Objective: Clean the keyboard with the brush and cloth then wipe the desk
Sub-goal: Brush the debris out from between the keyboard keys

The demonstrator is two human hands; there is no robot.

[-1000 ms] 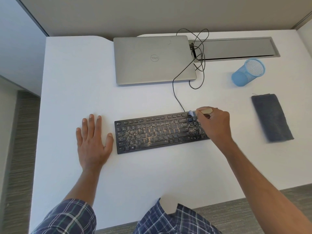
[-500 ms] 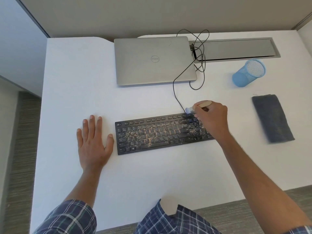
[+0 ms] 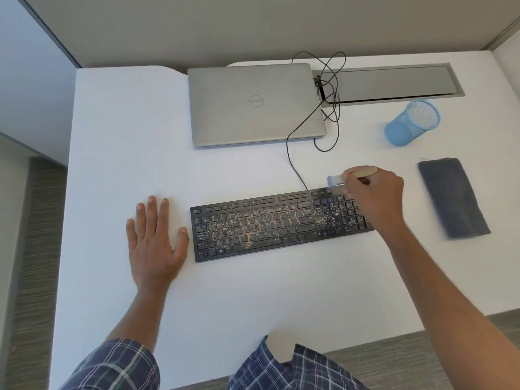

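Keyboard (image 3: 281, 226) lies flat on desk (image 3: 126, 136), long axis left-right across the person's front. Crumbs (image 3: 323, 218) cover most keys, thickest right of keyboard's centre.

Right hand (image 3: 374, 195) is over keyboard's right end, fingers curled round the brush (image 3: 351, 175) handle. Brush lies roughly parallel to keyboard's long axis, bristle head pointing left, just beyond keyboard's far edge near the top-right corner. Bristles look off the keys; can't tell if they touch the desk.

Key relation: the dirty keys lie toward the person and left of the bristles. Next stroke likely needs the brush brought down onto the keys and swept along the long axis. Right hand is nearer and has the tool.

Left hand (image 3: 156, 237) is flat on the desk just left of keyboard's left end, fingers straight, spread, holding nothing. Thumb is just beside the keyboard edge; contact unclear.

Cloth (image 3: 453, 197) lies folded well right of keyboard, untouched. Judgement: brushing step, early, most keys dirty.
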